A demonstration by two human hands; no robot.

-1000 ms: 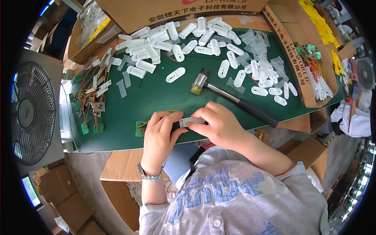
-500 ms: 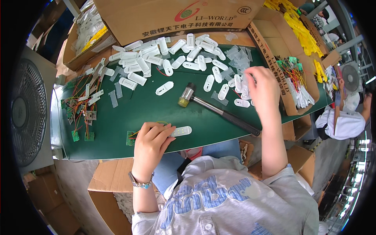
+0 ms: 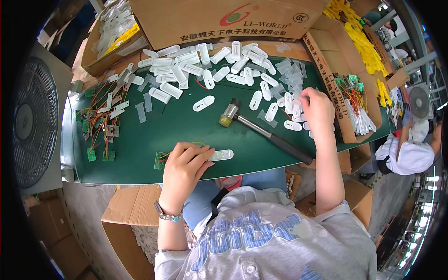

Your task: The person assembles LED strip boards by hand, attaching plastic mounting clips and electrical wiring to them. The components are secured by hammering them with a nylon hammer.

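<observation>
My left hand (image 3: 185, 165) lies near the table's front edge, fingers closed over a white oblong light housing with small yellow LEDs (image 3: 223, 155). Beside its wrist side, a green circuit board (image 3: 160, 160) is joined by thin red and yellow wires. Over on the right, my right hand (image 3: 319, 109) pinches at a clear plastic strip (image 3: 296, 87), its fingertips partly hiding the strip's end. White housings (image 3: 293, 126) lie under and around that hand. Between the hands rests a mallet (image 3: 261, 130) with a black grip and a yellow face.
Many white housings (image 3: 163, 70) are heaped at the back of the green table (image 3: 186, 126). Wired circuit boards (image 3: 109, 130) cluster at left, near a large fan (image 3: 37, 123). Cardboard boxes (image 3: 224, 32) stand behind; another box (image 3: 322, 56) at right holds wired boards. A person (image 3: 406, 149) works farther right.
The whole view has shifted slightly. My right hand has lowered a little among the clear strips and housings. My left hand keeps its hold on the LED housing.
</observation>
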